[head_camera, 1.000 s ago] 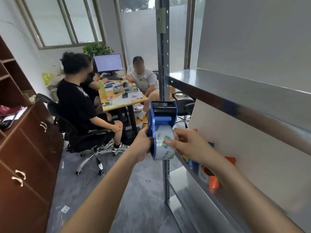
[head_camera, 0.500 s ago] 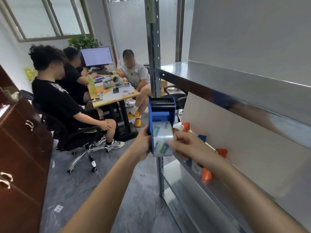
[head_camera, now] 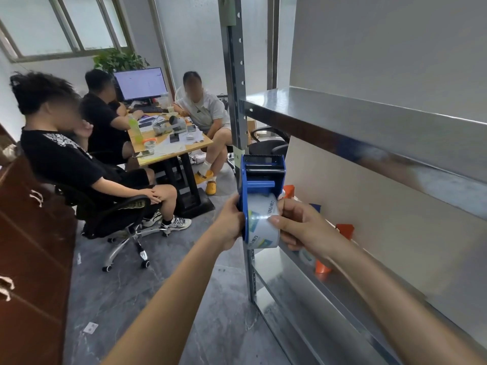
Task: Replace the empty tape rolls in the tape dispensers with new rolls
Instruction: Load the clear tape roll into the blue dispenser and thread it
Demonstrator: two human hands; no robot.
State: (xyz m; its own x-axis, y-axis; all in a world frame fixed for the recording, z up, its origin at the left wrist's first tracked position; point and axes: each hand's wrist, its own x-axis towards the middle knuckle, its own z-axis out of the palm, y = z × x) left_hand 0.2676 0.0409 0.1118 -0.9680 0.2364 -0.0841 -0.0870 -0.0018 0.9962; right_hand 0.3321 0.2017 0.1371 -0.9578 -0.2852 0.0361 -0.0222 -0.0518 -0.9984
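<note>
Vertically, cutter up: dispenser [head_camera: 259, 177] in left grip [head_camera: 229, 223], right grip [head_camera: 301, 225] around tape roll [head_camera: 261, 229].

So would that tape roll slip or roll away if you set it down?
The tape roll is round, so on edge it would probably roll; laid flat, likely stay. Its glossy surface looks slippery, though the right hand pinches it without denting it, so probably stiff.
</note>
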